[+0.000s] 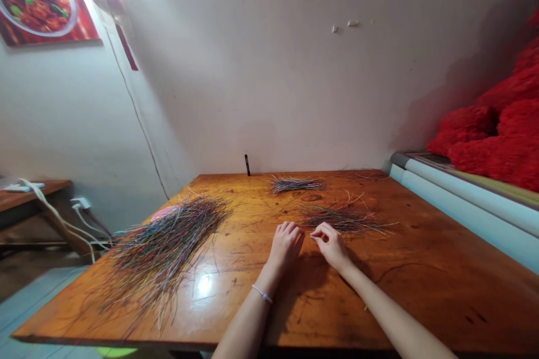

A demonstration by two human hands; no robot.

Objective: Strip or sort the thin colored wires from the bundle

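Note:
My left hand, with a beaded bracelet at the wrist, is raised a little over the middle of the table with its fingers curled together. Close on its right, my right hand pinches thumb against forefinger. Whatever lies in either pinch is too thin to make out. Just beyond the right hand is a loose bundle of thin coloured wires. Farther back lies a smaller, neater bundle of wires. A large heap of long multicoloured wires spreads over the table's left side.
The wooden table meets a pale wall. A black marker stands upright near its back edge. A pink object shows behind the large heap. Red fluffy material is piled at the right; white cables hang at the left.

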